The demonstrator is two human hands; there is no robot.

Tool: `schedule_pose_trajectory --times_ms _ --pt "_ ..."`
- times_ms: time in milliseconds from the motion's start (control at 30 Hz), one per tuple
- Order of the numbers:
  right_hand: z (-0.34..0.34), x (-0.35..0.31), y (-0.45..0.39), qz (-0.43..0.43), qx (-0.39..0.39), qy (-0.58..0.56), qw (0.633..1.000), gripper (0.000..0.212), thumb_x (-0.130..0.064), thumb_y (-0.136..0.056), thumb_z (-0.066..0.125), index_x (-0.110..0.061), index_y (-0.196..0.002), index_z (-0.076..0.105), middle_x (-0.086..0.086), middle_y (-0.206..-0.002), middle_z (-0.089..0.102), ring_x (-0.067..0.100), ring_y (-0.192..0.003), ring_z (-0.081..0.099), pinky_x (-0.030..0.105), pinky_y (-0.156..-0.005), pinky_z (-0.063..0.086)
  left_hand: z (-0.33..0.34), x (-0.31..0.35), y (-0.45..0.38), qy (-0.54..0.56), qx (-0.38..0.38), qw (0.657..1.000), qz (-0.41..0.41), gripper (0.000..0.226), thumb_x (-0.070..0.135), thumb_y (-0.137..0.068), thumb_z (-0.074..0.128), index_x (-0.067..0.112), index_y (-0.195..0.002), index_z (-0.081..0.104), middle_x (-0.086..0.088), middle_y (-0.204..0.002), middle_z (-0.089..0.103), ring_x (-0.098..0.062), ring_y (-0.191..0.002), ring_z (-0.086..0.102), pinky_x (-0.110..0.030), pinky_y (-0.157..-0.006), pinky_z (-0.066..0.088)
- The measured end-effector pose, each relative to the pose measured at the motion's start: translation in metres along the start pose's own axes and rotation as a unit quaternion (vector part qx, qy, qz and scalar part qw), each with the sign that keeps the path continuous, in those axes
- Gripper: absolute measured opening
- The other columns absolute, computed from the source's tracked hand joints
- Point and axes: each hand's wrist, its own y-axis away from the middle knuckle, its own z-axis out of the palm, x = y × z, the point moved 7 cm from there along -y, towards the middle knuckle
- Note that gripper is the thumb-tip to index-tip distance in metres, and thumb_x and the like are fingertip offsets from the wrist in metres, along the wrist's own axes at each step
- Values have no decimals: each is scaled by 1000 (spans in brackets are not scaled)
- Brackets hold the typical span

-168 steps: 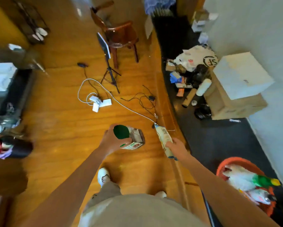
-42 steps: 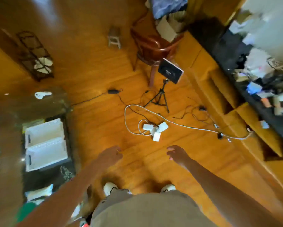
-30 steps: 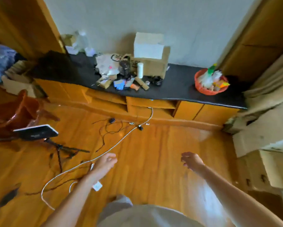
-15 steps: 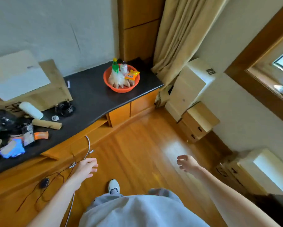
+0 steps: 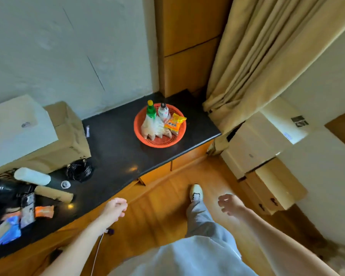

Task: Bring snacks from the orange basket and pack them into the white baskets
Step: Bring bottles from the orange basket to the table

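A: Both hands carry nothing. The left hand [image 5: 115, 209] hangs with fingers loosely curled over the table [image 5: 115, 156] edge; the right hand [image 5: 230, 204] is spread a little, over the floor beside the leg.

B: And the snacks?

A: In the orange basket [image 5: 160, 141] on the dark table, near its far corner by the curtain [image 5: 257, 56]. A green-capped bottle [image 5: 151, 112] and a white one [image 5: 163, 111] stand at the back, clear bags [image 5: 153, 129] lean in front, and an orange packet [image 5: 174, 124] sits at the right. No white baskets are in view.

B: What could go wrong?

A: I'd judge the bottles the risk: they stand upright against soft bags, so pulling a bag out could topple them. The bags look slippery, so grabbing too many at once could drop one. A white cable [image 5: 97, 253] trails by the left arm and could snag a foot.

B: Changed from earlier?

A: Seconds ago each hand held a snack; now both are bare. Half a second back the basket was farther off; it now sits nearer and more central, within a step's reach.
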Motion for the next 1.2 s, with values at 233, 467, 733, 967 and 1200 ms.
schedule_pose_trajectory --times_ms 233,467,733,967,1200 --pt "-99 -204 -122 -93 -19 127 987 30 -12 -100 52 -2 -124 67 19 -114 67 28 -98 61 40 -93 52 -13 134 -40 45 97 994 27 18 24 -97 59 24 -113 65 2 -105 71 -10 -90 69 -33 -81 57" --pt "-108 -365 -179 -154 -32 130 979 26 -24 -99 53 -20 -118 69 6 -93 70 24 -83 69 26 -65 53 -35 267 -140 4 136 986 93 15 32 -98 53 33 -109 63 9 -111 71 -6 -90 69 -34 -88 56" --pt "-71 -372 -243 -99 -38 118 987 41 -27 -95 59 -28 -135 54 -1 -110 68 15 -84 68 28 -66 58 -57 360 -273 -58 166 973 149 58 34 -91 63 29 -145 40 -4 -139 52 -23 -120 60 -39 -93 50" --pt "-48 -469 -299 -209 24 138 968 64 -38 -89 68 -44 -144 36 0 -139 54 24 -109 63 32 -78 57 -55 399 -342 -110 159 964 181 50 35 -93 62 25 -140 48 -2 -142 47 -19 -110 63 -28 -87 51" --pt "-31 -492 -335 -232 65 217 946 35 -26 -93 66 -29 -127 59 6 -137 46 28 -100 66 39 -82 58 -36 389 -358 -133 218 952 171 51 36 -89 66 26 -134 47 -1 -130 55 -16 -90 67 -22 -69 50"
